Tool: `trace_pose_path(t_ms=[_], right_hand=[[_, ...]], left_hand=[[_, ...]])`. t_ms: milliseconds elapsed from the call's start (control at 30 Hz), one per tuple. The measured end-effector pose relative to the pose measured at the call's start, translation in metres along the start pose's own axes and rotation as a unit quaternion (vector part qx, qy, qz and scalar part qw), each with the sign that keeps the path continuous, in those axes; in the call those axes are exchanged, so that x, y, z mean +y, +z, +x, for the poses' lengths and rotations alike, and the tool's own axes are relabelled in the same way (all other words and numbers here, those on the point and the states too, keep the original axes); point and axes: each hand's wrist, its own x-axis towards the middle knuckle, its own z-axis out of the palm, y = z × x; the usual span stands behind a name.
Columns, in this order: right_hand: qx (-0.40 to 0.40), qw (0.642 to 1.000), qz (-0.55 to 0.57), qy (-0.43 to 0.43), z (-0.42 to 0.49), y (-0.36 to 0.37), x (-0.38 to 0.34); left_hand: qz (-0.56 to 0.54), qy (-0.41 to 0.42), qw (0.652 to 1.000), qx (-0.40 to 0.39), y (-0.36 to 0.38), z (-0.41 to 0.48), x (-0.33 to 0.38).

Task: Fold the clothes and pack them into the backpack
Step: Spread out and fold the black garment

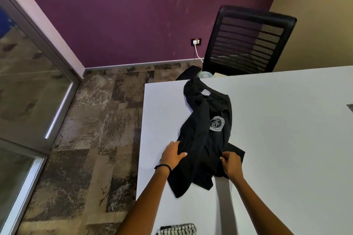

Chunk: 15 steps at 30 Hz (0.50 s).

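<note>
Black T-shirt with a round grey emblem [206,139] is lying crumpled and twisted lengthwise on the flat white table [286,139]. The neck label [206,92] end points away from you toward the black mesh office chair [248,40], and the hem end is bunched up right in front of you. Your left hand [172,153] is clamped onto the left edge of the fabric with the thumb pressed over the top. Your right hand [232,164] has its fingers curled in, pinching a bit of cloth near the lower right side. Looks to me like you've got both sides so you can tug the body apart and flatten it, which makes sense since there's no clean fold to be had while it's roped up like that. So I'd say you're at the spreading-out stage, with the folding itself not started. There's a black-and-white checked cloth [177,230] poking in at the near edge of the table, maybe the next piece, but too little of it shows to be sure. The backpack isn't in view anywhere, so packing looks a way off.
</note>
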Motion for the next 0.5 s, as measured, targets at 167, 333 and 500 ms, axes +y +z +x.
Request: trace_pose_path(t_ms=[167, 333, 500], right_hand=[[-0.005, 1.0, -0.016, 0.008, -0.038, -0.015, 0.029], [-0.013, 0.999, -0.006, 0.036, -0.069, -0.027, 0.049], [-0.003, 0.999, 0.003, 0.044, -0.094, -0.034, 0.071]], left_hand=[[-0.004, 0.003, 0.998, -0.063, 0.014, -0.033, 0.004], [-0.002, -0.008, 0.992, -0.129, 0.023, -0.055, 0.016], [0.016, 0.003, 0.982, -0.186, 0.02, -0.055, 0.02]])
